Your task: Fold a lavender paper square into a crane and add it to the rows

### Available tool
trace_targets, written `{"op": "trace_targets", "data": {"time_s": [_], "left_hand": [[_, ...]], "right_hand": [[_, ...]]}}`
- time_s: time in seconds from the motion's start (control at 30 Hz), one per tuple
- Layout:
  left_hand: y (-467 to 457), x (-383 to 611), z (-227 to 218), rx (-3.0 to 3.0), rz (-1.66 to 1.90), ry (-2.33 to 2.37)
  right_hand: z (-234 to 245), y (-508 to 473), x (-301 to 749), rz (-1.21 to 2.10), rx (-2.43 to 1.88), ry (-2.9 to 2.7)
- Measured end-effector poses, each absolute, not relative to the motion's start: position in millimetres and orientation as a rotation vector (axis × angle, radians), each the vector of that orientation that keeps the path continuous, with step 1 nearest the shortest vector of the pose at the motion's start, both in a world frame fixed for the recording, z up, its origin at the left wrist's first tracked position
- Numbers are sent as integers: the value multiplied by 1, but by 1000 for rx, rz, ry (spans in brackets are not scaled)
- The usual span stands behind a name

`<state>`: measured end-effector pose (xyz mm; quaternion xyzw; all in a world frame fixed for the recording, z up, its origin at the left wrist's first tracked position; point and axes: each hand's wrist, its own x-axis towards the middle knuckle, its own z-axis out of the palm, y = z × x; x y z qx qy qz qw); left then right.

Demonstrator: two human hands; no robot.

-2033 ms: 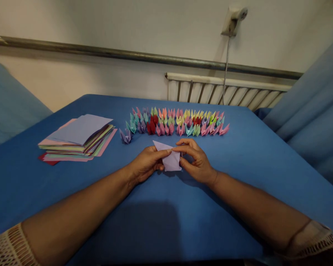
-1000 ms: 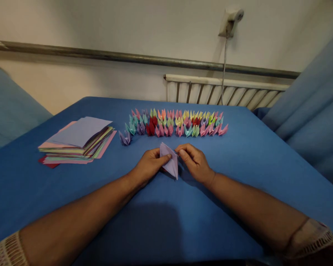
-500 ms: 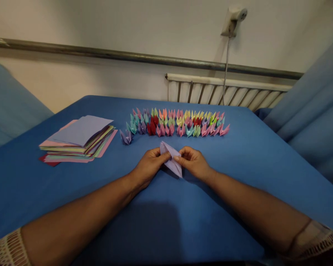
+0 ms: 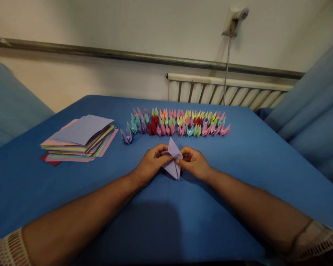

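Note:
A folded lavender origami paper (image 4: pixel 172 170) is held between both hands over the blue-covered table. Its shape is a long diamond, with one point up and a split lower end. My left hand (image 4: pixel 154 162) pinches its left side, the thumb lying on the front face. From the right, my right hand (image 4: pixel 193 162) grips the other edge between thumb and fingers. Fingertips behind the paper are partly hidden. Beyond the hands stand rows of small folded paper cranes (image 4: pixel 170 129) in many colours, with a lone purple crane (image 4: pixel 127 137) at their near left end.
On the left of the blue table cover (image 4: pixel 224 162) lies a stack of coloured paper sheets (image 4: pixel 81 131), lavender on top. A radiator (image 4: pixel 205 90), a metal pipe (image 4: pixel 127 55) and a socket with a cord (image 4: pixel 233 22) are at the wall. Blue curtains (image 4: pixel 319 99) hang at both sides.
The lavender paper has turned from a slanted position to nearly upright, and its upper part now stands as a point. Both hands still hold it in about the same place.

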<state>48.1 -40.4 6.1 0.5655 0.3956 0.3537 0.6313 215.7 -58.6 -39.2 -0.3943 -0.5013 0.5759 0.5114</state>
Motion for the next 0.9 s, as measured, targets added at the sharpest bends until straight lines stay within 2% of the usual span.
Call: {"op": "trace_targets", "data": {"time_s": [0.53,0.9], "left_hand": [[-42,51,3,1350,820,1016],[-41,49,5,1035,782,690]], "right_hand": [[-31,-68,217,1322,-997,-1433],[-24,-67,218,1031,-1137,-1282]]}}
